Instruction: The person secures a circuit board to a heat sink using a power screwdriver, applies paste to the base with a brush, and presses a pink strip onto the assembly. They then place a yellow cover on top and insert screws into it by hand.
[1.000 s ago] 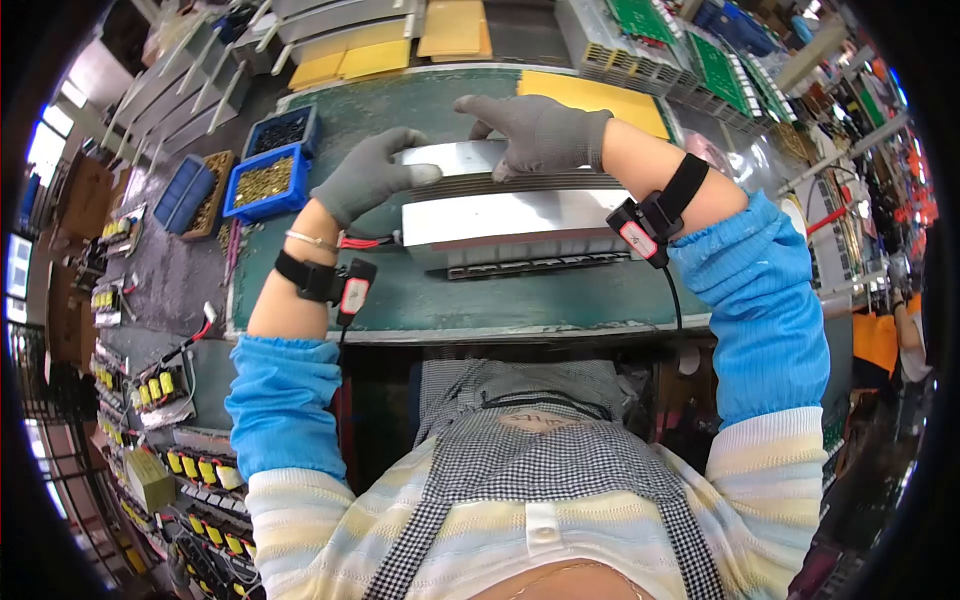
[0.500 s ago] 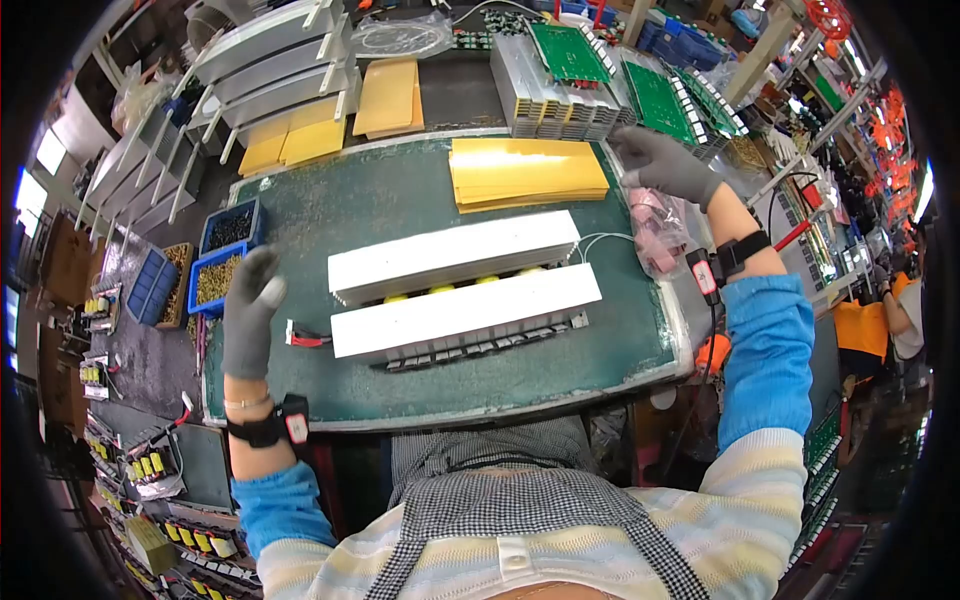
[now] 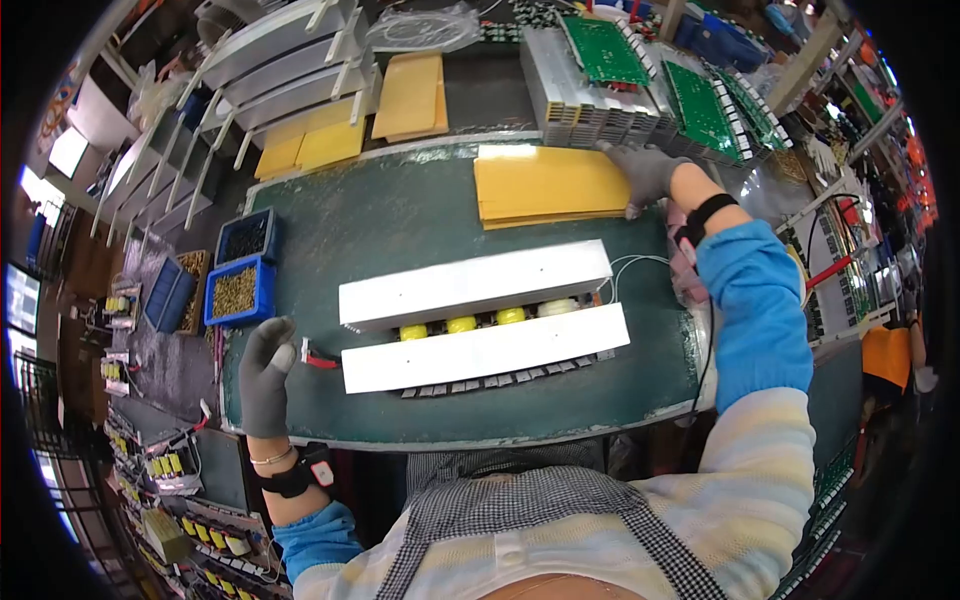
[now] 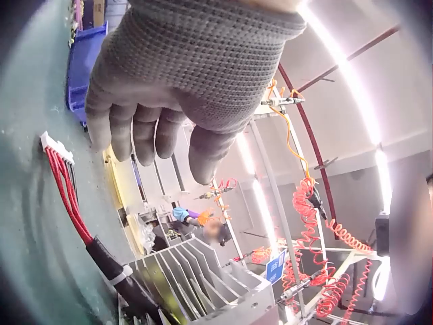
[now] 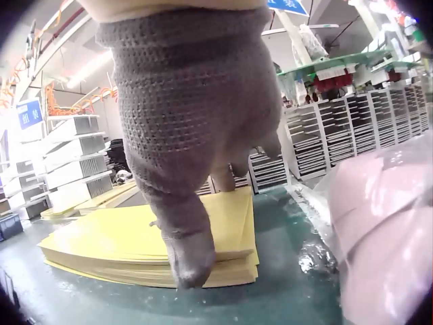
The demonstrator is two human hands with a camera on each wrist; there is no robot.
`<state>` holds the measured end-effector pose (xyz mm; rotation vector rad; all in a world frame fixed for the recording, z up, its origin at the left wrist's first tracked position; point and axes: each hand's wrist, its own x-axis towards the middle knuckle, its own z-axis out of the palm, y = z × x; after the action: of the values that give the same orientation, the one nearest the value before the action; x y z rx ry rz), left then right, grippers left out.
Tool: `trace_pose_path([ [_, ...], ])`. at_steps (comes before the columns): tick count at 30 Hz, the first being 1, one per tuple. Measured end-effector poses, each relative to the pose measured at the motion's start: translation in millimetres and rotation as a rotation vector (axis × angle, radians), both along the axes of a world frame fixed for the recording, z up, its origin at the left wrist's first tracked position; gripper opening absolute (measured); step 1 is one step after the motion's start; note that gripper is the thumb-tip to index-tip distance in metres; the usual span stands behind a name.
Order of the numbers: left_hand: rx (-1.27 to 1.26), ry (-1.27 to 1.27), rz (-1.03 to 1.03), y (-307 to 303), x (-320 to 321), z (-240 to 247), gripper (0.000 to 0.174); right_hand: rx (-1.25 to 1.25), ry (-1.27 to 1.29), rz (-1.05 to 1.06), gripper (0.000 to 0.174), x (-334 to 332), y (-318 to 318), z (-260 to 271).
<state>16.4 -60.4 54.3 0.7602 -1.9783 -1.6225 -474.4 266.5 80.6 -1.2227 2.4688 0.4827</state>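
A stack of yellow sheets [image 3: 545, 188] lies near the table's far edge. My gloved right hand [image 3: 648, 174] grips its right end, and in the right wrist view the thumb of that hand [image 5: 196, 128] lies against the near edge of the stack [image 5: 108, 240]. Nearer me sits a unit with two long silvery bars [image 3: 470, 285], with yellow coils [image 3: 461, 325] between them. Beside its left end, my left hand [image 3: 266, 380] holds nothing, its fingers loosely bent. Red wires with a white connector [image 4: 57, 145] lie below that hand [image 4: 183, 78] in the left wrist view.
Blue bins [image 3: 238, 290] of small parts stand at the table's left. Finned metal parts [image 3: 290, 75] are stacked at the back left, green circuit boards [image 3: 605, 50] at the back right. A pink item in clear plastic [image 5: 385, 230] lies right of the yellow stack.
Both hands have left the unit's far bar. My right hand moved out to the right, then onto the yellow stack; my left hand drew back to the left.
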Motion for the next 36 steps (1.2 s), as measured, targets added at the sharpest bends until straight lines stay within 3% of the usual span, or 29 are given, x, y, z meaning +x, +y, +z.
trace_pose_path([
  [2, 0.0, 0.008, -0.014, -0.8, -0.8, 1.0, 0.05, -0.066, 0.018, -0.005, 0.119, 7.0, 8.0, -0.7],
  [5, -0.012, 0.041, -0.03, -2.3, -1.5, 0.0, 0.046, -0.065, -0.149, -0.186, 0.114, 10.5, 13.0, 7.4],
  [9, 0.039, 0.086, -0.038, 1.0, 5.2, -7.8, 0.043, -0.132, 0.021, 0.014, 0.108, 39.1, 20.1, 11.7],
  [12, 0.081, 0.106, -0.038, 3.5, 11.7, -16.4, 0.041, -0.205, 0.165, -0.008, 0.108, 37.4, 22.1, -11.4],
  [17, 0.109, 0.131, -0.017, -3.4, 41.0, -28.8, 0.035, -0.027, 0.095, -0.067, 0.076, 51.1, 18.8, 10.6],
  [20, 0.209, 0.152, 0.091, 3.8, 47.7, -26.0, 0.03, -0.039, 0.08, -0.009, 0.078, 24.6, 29.6, -3.9],
  [24, 0.266, 0.185, 0.089, 13.2, 45.2, -24.5, 0.028, -0.288, 0.281, 0.101, 0.089, 41.8, 43.3, -18.0],
  [26, 0.249, 0.206, 0.061, 15.1, 39.0, -22.1, 0.028, -0.149, 0.336, 0.013, 0.094, 48.3, 32.5, -27.3],
  [27, 0.228, 0.219, 0.043, 17.3, 37.0, -19.7, 0.026, -0.054, 0.2, -0.043, 0.093, 48.8, 24.4, -23.3],
  [28, 0.191, 0.216, 0.016, 16.2, 37.1, -19.4, 0.027, -0.154, 0.186, 0.041, 0.069, 48.3, 24.6, -26.8],
  [30, 0.12, 0.185, -0.023, 12.3, 43.9, -20.3, 0.027, -0.022, 0.247, -0.011, 0.043, 57.0, 16.7, -11.4],
  [31, 0.148, 0.199, -0.017, 15.8, 46.0, -17.3, 0.027, -0.103, 0.314, 0.033, 0.032, 54.4, 23.4, -16.2],
  [36, 0.175, 0.173, 0.033, 13.9, 52.7, -21.4, 0.026, -0.426, 0.464, 0.057, 0.025, 41.0, 45.4, -2.3],
])
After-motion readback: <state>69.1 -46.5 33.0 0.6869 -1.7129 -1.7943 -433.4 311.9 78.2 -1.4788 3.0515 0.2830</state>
